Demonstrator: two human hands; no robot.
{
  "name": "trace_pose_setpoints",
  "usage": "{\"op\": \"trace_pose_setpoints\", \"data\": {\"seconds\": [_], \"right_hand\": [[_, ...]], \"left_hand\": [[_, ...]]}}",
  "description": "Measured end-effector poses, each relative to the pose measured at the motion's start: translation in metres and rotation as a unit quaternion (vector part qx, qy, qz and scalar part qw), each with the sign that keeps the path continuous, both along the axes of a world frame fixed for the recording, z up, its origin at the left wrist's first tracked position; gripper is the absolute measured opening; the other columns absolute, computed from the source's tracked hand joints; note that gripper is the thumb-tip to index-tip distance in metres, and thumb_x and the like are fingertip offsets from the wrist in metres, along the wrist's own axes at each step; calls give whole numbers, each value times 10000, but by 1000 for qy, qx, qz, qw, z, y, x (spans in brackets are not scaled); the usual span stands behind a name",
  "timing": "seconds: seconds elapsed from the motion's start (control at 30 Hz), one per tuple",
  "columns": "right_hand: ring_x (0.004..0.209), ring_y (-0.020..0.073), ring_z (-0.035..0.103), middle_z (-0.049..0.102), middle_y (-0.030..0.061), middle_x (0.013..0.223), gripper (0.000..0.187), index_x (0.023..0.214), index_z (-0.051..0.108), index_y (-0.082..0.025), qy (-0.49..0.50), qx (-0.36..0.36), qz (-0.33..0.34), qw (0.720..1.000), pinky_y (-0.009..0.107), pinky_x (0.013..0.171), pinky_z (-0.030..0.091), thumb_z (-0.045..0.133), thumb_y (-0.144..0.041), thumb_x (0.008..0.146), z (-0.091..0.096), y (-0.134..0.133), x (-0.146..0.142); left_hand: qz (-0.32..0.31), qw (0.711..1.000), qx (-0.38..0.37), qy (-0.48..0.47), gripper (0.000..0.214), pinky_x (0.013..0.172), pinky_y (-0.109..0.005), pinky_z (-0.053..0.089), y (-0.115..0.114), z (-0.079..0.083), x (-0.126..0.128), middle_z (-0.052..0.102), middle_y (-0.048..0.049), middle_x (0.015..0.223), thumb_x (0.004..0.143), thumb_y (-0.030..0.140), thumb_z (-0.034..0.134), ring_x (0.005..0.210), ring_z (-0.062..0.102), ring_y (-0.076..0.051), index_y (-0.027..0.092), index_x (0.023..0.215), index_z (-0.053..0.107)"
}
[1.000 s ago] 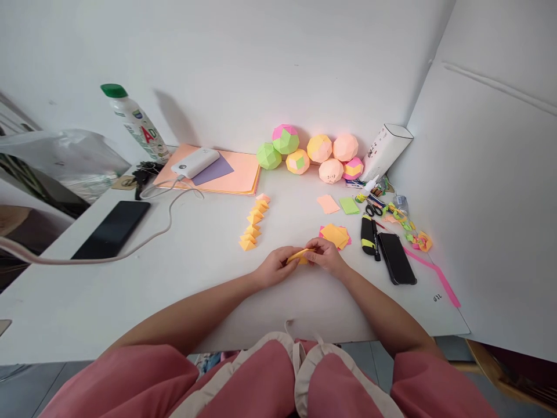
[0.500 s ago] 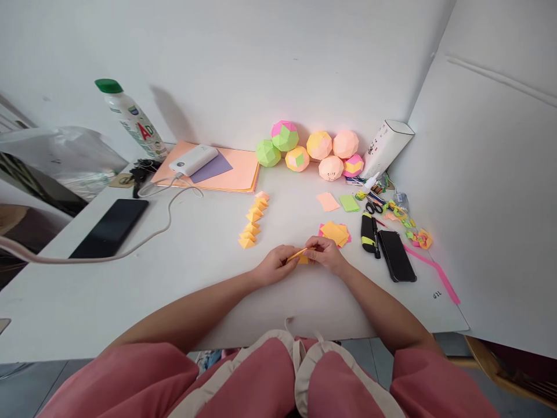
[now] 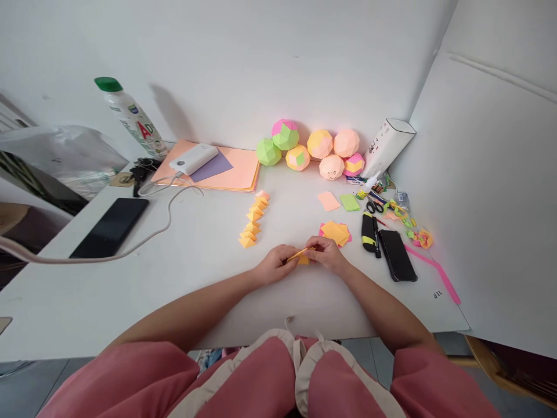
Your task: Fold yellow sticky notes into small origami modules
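Observation:
Between my two hands is a folded piece of orange paper (image 3: 297, 254), seen nearly edge-on. My left hand (image 3: 274, 266) pinches its left end, and my right hand (image 3: 324, 254) grips the right end with thumb and fingers. More orange paper (image 3: 303, 260) shows just beneath, partly hidden by my fingers. Beyond my right hand lies a stack of orange and pink paper squares (image 3: 336, 233). Up and left of my hands runs a row of folded orange paper pieces (image 3: 253, 219), with a peach one (image 3: 262, 195) at its far end.
Several faceted paper balls (image 3: 319, 144) sit against the wall. Peach (image 3: 328, 201) and green paper squares (image 3: 349, 202) lie mid-table. To the right are a cutter (image 3: 368, 231), scissors (image 3: 375, 206) and a phone (image 3: 397, 255). A cable (image 3: 169, 217) crosses the left side near a dark tablet (image 3: 110, 227).

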State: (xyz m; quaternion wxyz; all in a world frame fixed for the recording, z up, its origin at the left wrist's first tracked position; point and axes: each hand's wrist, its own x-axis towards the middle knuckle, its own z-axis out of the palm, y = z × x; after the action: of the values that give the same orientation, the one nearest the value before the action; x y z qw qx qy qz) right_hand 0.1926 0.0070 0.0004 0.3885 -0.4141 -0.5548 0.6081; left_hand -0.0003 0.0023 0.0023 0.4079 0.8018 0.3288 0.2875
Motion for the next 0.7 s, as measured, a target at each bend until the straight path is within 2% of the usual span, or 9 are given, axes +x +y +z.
{"op": "trace_pose_setpoints", "data": {"seconds": [0.37,0.47,0.57,0.7], "right_hand": [[479,70,495,548,-30,624,210,676,602,-167,-15,3,5,1000,214,468,429,718,-341,668,3,0,0],[486,70,494,548,-27,636,199,672,604,-166,-15,11,4,1000,215,472,426,707,-336,684,4,-1,0],[492,75,497,541,-26,641,199,689,601,-169,-12,16,-5,1000,225,483,435,695,-344,696,5,-2,0],[489,80,503,547,-19,658,226,741,574,-176,-27,25,-25,999,238,494,457,635,-393,747,5,-5,-2]], "left_hand": [[3,1000,-17,-11,288,643,-256,421,0,1,0,534,-2,626,840,330,419,622,470,-117,168,896,650],[15,997,-70,-39,299,638,-258,434,-2,1,0,602,-26,733,827,362,452,653,501,-124,174,969,636],[48,981,-161,-94,361,609,-256,447,-2,-3,0,630,-56,865,806,401,500,664,524,-124,165,1066,584],[93,954,-242,-153,406,551,-244,439,-1,-10,0,609,-40,814,773,444,551,584,496,-97,155,1058,559]]}}
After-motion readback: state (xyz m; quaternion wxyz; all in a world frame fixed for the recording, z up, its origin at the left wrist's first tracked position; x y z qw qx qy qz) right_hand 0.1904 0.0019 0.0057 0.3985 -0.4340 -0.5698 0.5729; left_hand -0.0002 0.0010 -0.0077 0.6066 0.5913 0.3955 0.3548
